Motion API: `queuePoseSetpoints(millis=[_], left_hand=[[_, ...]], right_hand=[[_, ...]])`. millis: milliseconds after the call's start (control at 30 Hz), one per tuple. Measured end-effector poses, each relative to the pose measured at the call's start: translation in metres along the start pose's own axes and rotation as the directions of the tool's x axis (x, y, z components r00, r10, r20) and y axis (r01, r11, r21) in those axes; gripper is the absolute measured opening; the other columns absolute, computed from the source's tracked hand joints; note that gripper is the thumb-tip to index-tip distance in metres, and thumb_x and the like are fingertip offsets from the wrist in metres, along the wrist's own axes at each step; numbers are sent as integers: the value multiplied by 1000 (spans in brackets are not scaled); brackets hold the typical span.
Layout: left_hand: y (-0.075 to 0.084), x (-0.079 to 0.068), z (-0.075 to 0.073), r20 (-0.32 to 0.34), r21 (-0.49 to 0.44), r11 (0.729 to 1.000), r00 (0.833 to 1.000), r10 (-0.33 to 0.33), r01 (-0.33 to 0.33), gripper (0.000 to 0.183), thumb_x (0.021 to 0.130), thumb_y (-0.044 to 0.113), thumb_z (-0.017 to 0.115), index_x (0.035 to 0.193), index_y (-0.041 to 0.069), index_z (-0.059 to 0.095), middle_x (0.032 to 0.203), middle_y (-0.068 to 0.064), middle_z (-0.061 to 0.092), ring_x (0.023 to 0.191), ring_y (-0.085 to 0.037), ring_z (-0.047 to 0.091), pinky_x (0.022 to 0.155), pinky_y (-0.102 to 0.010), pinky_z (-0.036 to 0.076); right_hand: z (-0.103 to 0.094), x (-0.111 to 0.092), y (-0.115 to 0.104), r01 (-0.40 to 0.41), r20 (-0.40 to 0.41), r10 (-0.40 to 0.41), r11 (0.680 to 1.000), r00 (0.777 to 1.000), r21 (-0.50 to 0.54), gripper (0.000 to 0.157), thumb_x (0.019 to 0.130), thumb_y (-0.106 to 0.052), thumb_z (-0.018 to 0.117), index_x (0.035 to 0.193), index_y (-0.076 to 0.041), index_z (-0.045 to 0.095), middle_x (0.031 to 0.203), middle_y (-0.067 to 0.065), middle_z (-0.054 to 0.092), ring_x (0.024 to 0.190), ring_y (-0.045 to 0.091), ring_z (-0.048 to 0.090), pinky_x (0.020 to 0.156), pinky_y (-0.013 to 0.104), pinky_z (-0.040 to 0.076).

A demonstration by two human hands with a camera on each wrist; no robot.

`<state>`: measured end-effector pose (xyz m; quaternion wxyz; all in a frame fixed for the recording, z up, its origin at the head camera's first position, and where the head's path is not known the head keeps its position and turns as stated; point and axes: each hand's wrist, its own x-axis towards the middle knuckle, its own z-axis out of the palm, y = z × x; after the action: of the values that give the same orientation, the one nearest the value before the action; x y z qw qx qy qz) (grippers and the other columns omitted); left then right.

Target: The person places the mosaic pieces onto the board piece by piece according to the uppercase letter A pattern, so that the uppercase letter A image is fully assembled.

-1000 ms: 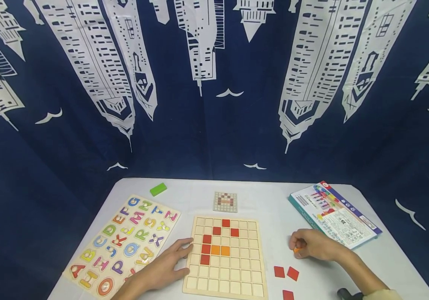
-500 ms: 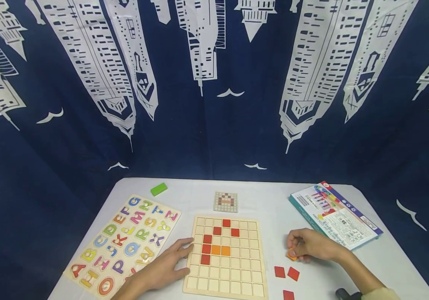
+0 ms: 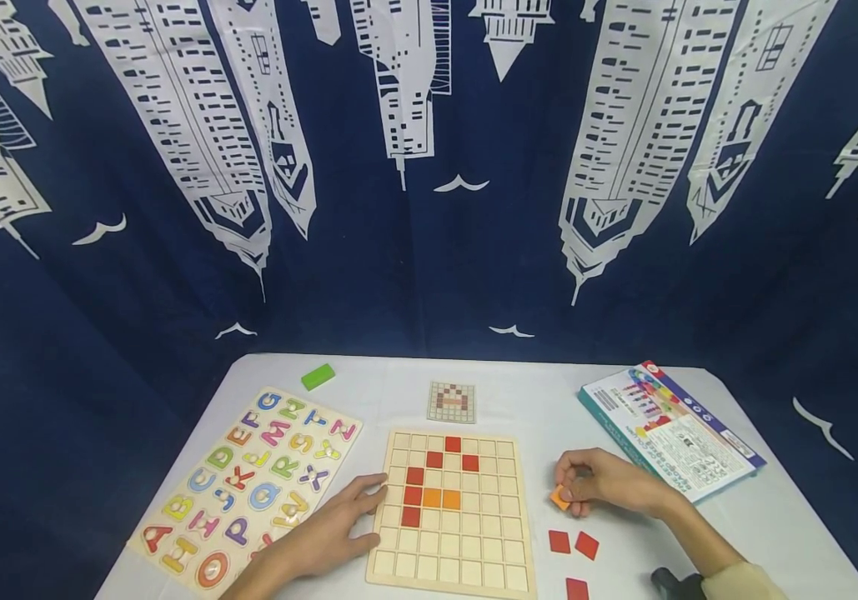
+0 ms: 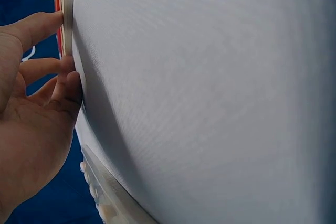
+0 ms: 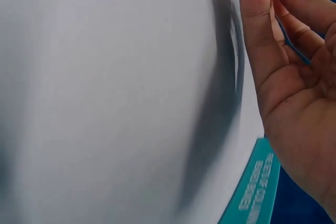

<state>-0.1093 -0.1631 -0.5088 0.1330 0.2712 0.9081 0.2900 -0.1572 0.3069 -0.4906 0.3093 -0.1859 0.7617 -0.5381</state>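
Note:
A square wooden grid board (image 3: 472,550) lies mid-table, with several red tiles (image 3: 413,496) and two orange tiles (image 3: 441,499) set in its cells. My left hand (image 3: 334,529) rests at the board's left edge, fingertips and thumb touching its side; the left wrist view shows the same contact. To the right of the board, my right hand (image 3: 609,482) pinches an orange tile (image 3: 559,497) between thumb and fingers. Three loose red tiles (image 3: 559,542) lie on the table below that hand. Beyond the board is a small pattern card (image 3: 452,402) with a printed grid.
An alphabet puzzle board (image 3: 248,483) lies at the left, partly under my left forearm. A green block (image 3: 318,377) sits near the far edge. At the right is a flat printed box (image 3: 672,429). A black object (image 3: 672,583) lies by the right sleeve.
My right hand has moved left toward the grid board, carrying the orange tile, which shows more now. The left hand stays at the board's edge.

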Motion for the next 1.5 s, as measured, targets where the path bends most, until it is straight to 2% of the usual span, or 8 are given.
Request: queuePoseSetpoints(millis=[167, 400, 533, 767, 967, 1167, 1300, 1500], left_hand=[[-1, 0, 0, -11, 7, 1000, 1000, 21, -21, 66, 95, 36, 68, 148, 3, 47, 163, 0, 29, 135, -25, 51, 113, -48, 42], [0, 0, 1, -8, 14, 1000, 1000, 6, -6, 66, 95, 35, 68, 149, 4, 47, 163, 1, 29, 142, -29, 42, 115, -49, 39], [0, 0, 1, -6, 16, 1000, 1000, 2, -2, 66, 94, 35, 68, 149, 4, 47, 163, 1, 29, 141, -29, 43, 115, -48, 39], [0, 0, 2, -8, 14, 1000, 1000, 8, -7, 66, 95, 35, 68, 149, 4, 46, 163, 1, 29, 140, -28, 45, 115, -47, 39], [0, 0, 1, 2, 12, 1000, 1000, -13, 13, 66, 95, 35, 68, 150, 5, 46, 164, 2, 28, 143, -29, 41, 116, -48, 38], [-1, 1, 1, -3, 13, 1000, 1000, -6, 6, 67, 94, 35, 68, 150, 5, 46, 163, 2, 28, 143, -28, 41, 116, -47, 38], [-1, 0, 1, -6, 9, 1000, 1000, -5, 5, 67, 94, 35, 68, 149, 5, 46, 163, 1, 29, 143, -28, 41, 116, -47, 37], [0, -1, 1, -6, 5, 1000, 1000, -2, 2, 67, 94, 35, 68, 149, 4, 46, 163, 1, 29, 141, -27, 44, 115, -47, 39]], right_hand=[[7, 12, -7, 13, 5, -13, 999, 1000, 40, 19, 97, -9, 64, 108, 6, 60, 91, 12, 65, 77, 22, 67, 69, 33, 62], [18, 32, -16, 35, 18, -36, 998, 999, 45, 18, 95, -5, 64, 108, 6, 61, 90, 13, 65, 76, 24, 66, 65, 32, 61], [26, 46, -21, 51, 44, -53, 998, 998, 46, 19, 94, -4, 63, 110, 7, 62, 90, 12, 66, 75, 23, 66, 63, 29, 59], [41, 66, -32, 79, 92, -79, 997, 993, 1, 19, 95, -6, 63, 111, 4, 64, 90, 12, 69, 72, 22, 64, 61, 25, 56], [51, 79, -40, 73, 95, -70, 997, 993, -34, 15, 94, -11, 67, 106, -1, 68, 87, 14, 71, 68, 21, 62, 58, 24, 52], [62, 86, -48, 91, 92, -85, 994, 992, -56, 11, 93, -8, 69, 103, -3, 69, 82, 17, 69, 63, 21, 56, 53, 23, 47], [67, 90, -48, 114, 78, -104, 983, 991, -141, 10, 92, -12, 72, 100, -7, 71, 78, 11, 68, 59, 16, 52, 53, 21, 46], [73, 96, -48, 155, 61, -143, 945, 988, -287, 5, 90, -13, 74, 95, -12, 74, 79, 0, 67, 71, 7, 57, 67, 21, 51]])
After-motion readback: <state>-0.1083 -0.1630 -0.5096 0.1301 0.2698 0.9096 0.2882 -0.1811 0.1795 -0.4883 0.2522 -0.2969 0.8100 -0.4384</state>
